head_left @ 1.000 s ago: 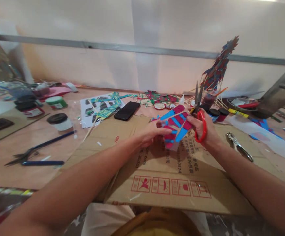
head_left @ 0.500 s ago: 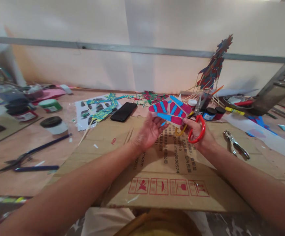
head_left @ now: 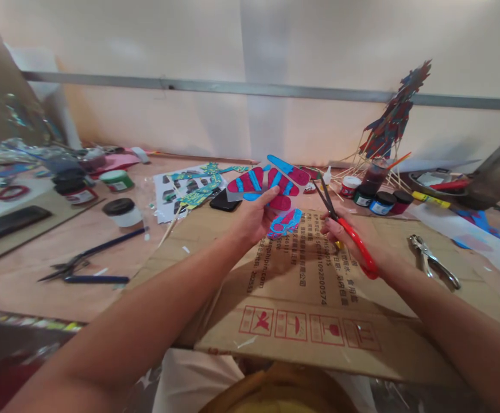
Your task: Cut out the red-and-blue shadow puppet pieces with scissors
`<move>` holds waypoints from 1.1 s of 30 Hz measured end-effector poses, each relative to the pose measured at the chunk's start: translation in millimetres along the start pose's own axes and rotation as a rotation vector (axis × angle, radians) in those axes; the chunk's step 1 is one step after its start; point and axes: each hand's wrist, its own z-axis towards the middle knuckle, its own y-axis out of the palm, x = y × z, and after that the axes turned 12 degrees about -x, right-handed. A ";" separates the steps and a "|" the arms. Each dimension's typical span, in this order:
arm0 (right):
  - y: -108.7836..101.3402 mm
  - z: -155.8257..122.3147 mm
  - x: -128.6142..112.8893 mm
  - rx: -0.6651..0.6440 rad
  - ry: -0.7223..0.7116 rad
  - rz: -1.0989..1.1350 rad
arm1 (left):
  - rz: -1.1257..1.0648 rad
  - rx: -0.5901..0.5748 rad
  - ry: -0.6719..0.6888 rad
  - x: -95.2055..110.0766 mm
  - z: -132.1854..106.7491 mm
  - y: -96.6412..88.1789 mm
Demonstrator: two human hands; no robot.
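Observation:
My left hand (head_left: 254, 217) is closed on a painted cut-out (head_left: 271, 179), pink with blue stripes, held up above a flattened cardboard box (head_left: 310, 298). My right hand (head_left: 348, 236) grips red-handled scissors (head_left: 348, 229). Their blades are slightly apart and point up-left toward the cut-out's right edge without touching it. A smaller pink and blue piece (head_left: 285, 222) hangs or lies just below the cut-out.
A black phone (head_left: 224, 199) and green-blue paper pieces (head_left: 189, 188) lie behind the cardboard. Paint jars (head_left: 376, 198) and a stick puppet (head_left: 394, 117) stand at the back right. Metal pliers (head_left: 433, 261) lie on the right. Dark scissors (head_left: 66, 267), a blue pen (head_left: 97, 280) and jars (head_left: 120, 211) lie left.
My left hand turned the cut-out and shifted it left. My right hand lowered and tilted the scissors so the blades point at the cut-out. A small piece now shows below it.

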 end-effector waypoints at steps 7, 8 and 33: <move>-6.8 -3.1 -3.9 -0.195 -0.033 -0.131 | 0.046 -0.086 -0.026 -2.0 -1.0 -3.6; -6.5 -3.5 -5.7 -0.205 -0.028 -0.142 | 0.048 -0.087 -0.033 -3.0 -1.3 -3.7; -1.8 -7.5 -19.4 -0.254 0.140 0.037 | 0.100 -0.193 -0.107 -7.5 -3.1 -7.2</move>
